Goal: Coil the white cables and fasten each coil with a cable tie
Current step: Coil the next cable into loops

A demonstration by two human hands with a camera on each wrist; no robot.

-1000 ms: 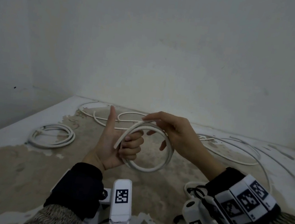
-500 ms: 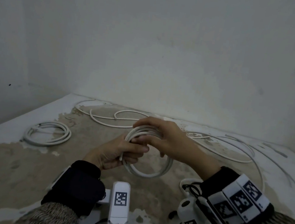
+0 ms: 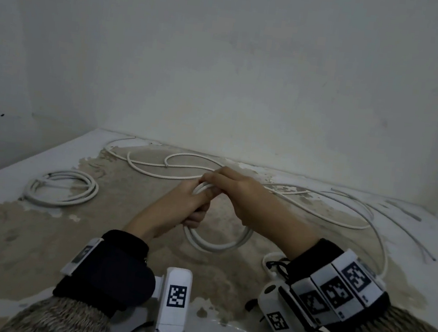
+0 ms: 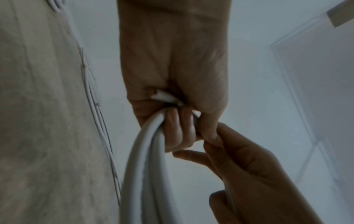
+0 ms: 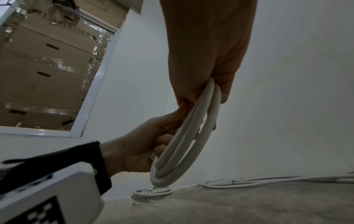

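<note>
Head view: both hands meet over the middle of the surface [image 3: 40, 241], holding a small coil [image 3: 214, 243] of white cable in the air. The left hand [image 3: 181, 202] has its fingers curled round the bundled turns at the coil's top-left; the right hand [image 3: 239, 195] pinches the same bundle from above, thumb and fingers closed on it. The free loop hangs below them, clear of the surface.

Left wrist view shows two or three turns lying side by side through the fist, with a cut cable end [image 4: 164, 97] poking out by the knuckles. The jacket looks smooth and fairly stiff, so the turns will likely spring open if the grip slackens, and the loose end is the part most apt to escape. The coil should be light. The best hold is probably where the turns and the end cross, leaving the opposite arc free for a tie; no tie is visible in these hands.

A finished-looking coil [image 3: 61, 188] lies near the left edge, and loose cables [image 3: 172, 178] trail along the far edge.
</note>
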